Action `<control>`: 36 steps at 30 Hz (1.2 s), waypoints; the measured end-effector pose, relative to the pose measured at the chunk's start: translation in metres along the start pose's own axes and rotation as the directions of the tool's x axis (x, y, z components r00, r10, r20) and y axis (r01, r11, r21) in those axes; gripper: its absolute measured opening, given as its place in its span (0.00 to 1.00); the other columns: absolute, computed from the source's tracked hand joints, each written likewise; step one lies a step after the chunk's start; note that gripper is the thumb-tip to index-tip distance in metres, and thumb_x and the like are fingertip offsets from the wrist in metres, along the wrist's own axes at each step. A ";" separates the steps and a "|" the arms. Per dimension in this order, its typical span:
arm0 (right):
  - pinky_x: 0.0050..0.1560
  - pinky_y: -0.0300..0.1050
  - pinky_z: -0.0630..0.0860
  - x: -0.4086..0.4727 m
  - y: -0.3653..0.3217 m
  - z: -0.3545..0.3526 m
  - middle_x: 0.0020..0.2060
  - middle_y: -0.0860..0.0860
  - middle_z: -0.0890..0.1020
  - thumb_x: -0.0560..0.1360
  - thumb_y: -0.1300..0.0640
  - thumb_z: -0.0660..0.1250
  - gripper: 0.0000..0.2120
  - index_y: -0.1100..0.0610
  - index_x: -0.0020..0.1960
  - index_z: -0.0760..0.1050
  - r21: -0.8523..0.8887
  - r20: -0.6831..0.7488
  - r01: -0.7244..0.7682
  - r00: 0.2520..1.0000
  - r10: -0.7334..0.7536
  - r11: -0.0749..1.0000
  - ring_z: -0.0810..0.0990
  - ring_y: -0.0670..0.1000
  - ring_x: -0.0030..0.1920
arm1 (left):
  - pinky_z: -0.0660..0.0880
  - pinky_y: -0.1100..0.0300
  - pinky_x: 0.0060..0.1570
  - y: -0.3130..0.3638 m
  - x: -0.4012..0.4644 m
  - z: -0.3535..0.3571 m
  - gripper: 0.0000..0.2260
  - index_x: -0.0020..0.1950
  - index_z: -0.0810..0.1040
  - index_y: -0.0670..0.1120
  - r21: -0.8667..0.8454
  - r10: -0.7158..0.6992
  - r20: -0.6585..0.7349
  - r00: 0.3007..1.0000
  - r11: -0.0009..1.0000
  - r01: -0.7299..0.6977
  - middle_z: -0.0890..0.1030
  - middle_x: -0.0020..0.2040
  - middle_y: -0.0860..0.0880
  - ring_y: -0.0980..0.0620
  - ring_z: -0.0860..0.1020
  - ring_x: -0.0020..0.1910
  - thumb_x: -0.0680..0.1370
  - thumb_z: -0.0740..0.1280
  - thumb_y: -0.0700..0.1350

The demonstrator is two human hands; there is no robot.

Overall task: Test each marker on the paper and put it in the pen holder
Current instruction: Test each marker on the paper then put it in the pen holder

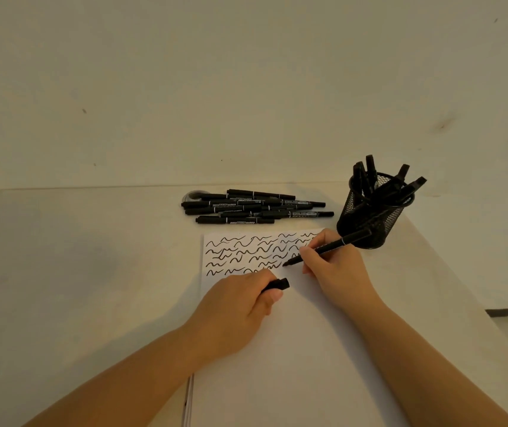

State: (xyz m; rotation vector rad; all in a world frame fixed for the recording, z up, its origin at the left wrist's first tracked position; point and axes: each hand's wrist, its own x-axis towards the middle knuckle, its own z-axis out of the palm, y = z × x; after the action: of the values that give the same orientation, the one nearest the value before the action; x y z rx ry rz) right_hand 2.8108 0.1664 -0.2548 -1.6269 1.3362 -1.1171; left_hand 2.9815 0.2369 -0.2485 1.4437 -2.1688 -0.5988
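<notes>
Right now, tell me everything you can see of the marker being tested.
The marker is slim, black and looks plastic, with a pale ring around the barrel. It is uncapped; its cap sits in the left hand. The right hand holds it in a writing grip, tilted, tip down-left on the paper at the end of the lowest squiggle row, its rear end pointing toward the mesh pen holder.

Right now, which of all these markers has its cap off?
The marker in the right hand: its cap is in the left hand; the others look capped.
</notes>
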 end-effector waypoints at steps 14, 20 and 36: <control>0.27 0.40 0.74 -0.004 0.000 -0.011 0.32 0.54 0.78 0.74 0.56 0.66 0.06 0.50 0.39 0.71 0.063 -0.274 -0.004 0.961 0.021 0.998 0.75 0.46 0.28 | 0.68 0.61 0.34 -0.001 -0.001 -0.001 0.09 0.40 0.65 0.57 -0.035 -0.003 -0.005 1.000 0.999 0.003 0.73 0.32 0.59 0.58 0.72 0.33 0.80 0.55 0.50; 0.25 0.37 0.71 -0.008 -0.010 -0.017 0.26 0.48 0.76 0.75 0.62 0.65 0.05 0.56 0.41 0.74 0.311 -0.134 0.014 0.991 0.030 0.950 0.73 0.45 0.25 | 0.70 0.58 0.34 -0.002 -0.001 -0.001 0.08 0.41 0.67 0.55 -0.103 -0.037 -0.051 0.998 0.994 0.032 0.73 0.30 0.58 0.57 0.73 0.32 0.79 0.54 0.51; 0.23 0.39 0.66 -0.018 -0.019 -0.005 0.20 0.51 0.72 0.77 0.62 0.56 0.15 0.57 0.33 0.71 0.561 0.126 -0.177 0.984 0.128 0.809 0.68 0.48 0.22 | 0.68 0.61 0.31 -0.003 -0.001 -0.002 0.08 0.42 0.68 0.54 -0.123 -0.014 -0.056 0.998 0.992 0.007 0.73 0.31 0.57 0.55 0.73 0.32 0.79 0.53 0.52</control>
State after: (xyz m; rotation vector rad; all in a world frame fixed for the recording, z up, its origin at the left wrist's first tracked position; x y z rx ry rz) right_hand 2.8107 0.1874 -0.2388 -1.0863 0.9293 -1.1918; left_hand 2.9857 0.2369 -0.2491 1.3908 -2.0452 -0.6743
